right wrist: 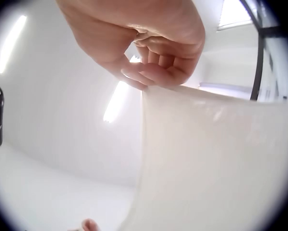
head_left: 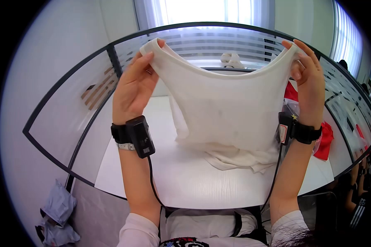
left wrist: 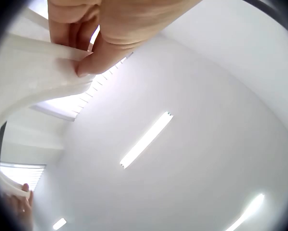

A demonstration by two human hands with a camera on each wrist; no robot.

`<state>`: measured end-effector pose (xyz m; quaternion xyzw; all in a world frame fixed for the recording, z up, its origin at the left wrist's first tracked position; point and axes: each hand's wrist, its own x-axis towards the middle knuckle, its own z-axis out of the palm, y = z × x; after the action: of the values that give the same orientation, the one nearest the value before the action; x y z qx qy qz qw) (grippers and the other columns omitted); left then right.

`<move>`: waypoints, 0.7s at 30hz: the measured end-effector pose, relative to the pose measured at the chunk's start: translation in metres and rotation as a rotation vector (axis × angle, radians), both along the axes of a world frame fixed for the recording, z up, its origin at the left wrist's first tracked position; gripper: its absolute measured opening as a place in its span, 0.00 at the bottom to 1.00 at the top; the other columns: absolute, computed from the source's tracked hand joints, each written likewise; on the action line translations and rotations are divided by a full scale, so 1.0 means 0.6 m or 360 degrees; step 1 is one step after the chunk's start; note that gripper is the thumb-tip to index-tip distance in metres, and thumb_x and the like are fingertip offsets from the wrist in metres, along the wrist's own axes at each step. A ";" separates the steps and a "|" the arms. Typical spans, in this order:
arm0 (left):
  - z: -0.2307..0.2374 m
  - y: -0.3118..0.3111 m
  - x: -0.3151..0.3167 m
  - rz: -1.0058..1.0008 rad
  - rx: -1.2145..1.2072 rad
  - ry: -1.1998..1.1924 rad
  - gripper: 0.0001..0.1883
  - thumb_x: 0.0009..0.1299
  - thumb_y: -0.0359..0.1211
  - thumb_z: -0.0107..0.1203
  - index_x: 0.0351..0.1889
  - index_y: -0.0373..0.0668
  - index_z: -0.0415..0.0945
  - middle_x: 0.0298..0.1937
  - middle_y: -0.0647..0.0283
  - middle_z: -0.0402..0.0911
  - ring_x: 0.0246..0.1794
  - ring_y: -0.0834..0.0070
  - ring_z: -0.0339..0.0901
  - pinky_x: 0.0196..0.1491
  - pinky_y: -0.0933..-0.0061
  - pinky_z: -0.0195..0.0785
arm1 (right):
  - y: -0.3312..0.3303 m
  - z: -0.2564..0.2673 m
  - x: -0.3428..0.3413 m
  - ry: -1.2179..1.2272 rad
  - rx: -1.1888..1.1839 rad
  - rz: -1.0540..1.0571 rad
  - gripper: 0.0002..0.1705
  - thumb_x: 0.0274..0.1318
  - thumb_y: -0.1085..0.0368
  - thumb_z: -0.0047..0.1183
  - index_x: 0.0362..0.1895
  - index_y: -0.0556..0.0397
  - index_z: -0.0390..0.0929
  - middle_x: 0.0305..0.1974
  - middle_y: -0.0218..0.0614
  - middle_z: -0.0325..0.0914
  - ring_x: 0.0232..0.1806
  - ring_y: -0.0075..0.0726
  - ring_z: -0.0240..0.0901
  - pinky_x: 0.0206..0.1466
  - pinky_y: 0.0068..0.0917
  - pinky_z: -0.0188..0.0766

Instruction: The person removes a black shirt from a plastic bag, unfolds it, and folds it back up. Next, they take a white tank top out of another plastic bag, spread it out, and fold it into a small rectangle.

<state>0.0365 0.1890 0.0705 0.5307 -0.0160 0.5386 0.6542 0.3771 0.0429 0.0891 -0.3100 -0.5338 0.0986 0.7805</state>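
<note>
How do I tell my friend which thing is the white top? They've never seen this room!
Find the white table. Over it, the left hand and the right hand each hold one shoulder of the top, so it hangs between them. It's the pale cloth with a wide, scooped neck, unlike the red things on the right.

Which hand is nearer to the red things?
Right. The right hand is raised near the red things; the left hand is farther, at the opposite side of the white garment.
</note>
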 end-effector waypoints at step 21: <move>0.027 -0.041 -0.059 0.1285 0.0674 0.0249 0.14 0.73 0.41 0.66 0.46 0.39 0.85 0.41 0.69 0.86 0.46 0.80 0.77 0.61 0.75 0.61 | -0.015 0.003 -0.004 -0.0575 -0.0111 -0.0947 0.17 0.64 0.52 0.66 0.45 0.53 0.88 0.24 0.20 0.75 0.24 0.11 0.59 0.27 0.15 0.50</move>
<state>0.0013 0.1646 0.0868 0.6554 0.1316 0.6936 0.2684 0.3744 0.0342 0.0910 -0.4909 -0.5460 -0.1714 0.6569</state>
